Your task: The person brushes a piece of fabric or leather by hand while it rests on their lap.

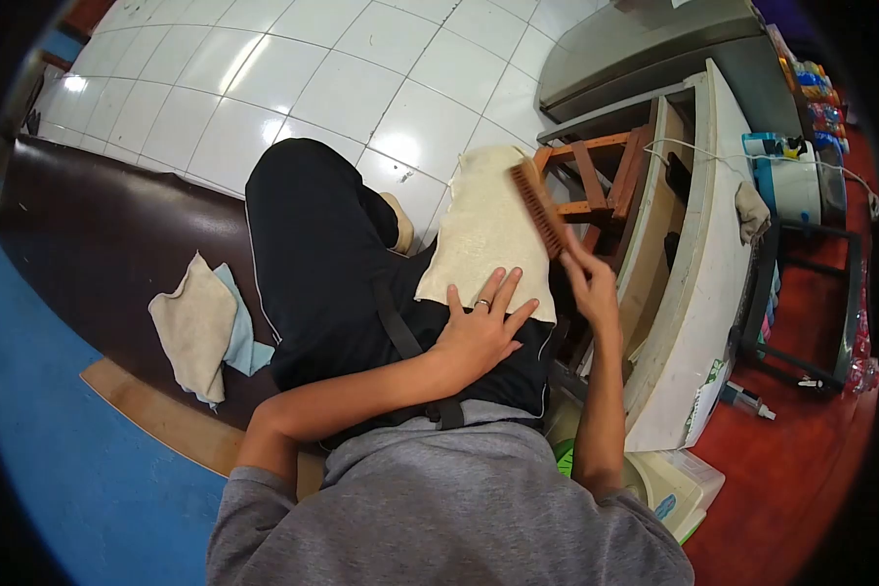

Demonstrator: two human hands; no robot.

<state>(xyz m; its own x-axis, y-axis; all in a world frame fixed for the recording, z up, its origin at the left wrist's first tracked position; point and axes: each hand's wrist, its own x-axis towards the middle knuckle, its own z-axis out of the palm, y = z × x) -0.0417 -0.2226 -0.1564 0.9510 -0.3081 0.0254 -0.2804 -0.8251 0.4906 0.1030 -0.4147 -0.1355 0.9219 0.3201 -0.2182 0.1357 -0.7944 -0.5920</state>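
Note:
A cream cloth (pixel 488 210) lies spread over my right thigh, its far end reaching past the knee. My left hand (pixel 483 327) rests flat on the near end of the cloth with fingers spread, a ring on one finger. In my right hand (pixel 591 283) is the handle of a brown wooden brush (pixel 537 207). The brush head slants across the cloth's right edge, its bristle side facing left toward the cloth.
On the dark brown bench (pixel 98 225) to my left lie a beige cloth (pixel 195 327) and a light blue cloth (pixel 244 332). A wooden stool frame (pixel 591 176) and a white open drawer cabinet (pixel 693 264) stand close on the right. White floor tiles (pixel 361 78) lie ahead.

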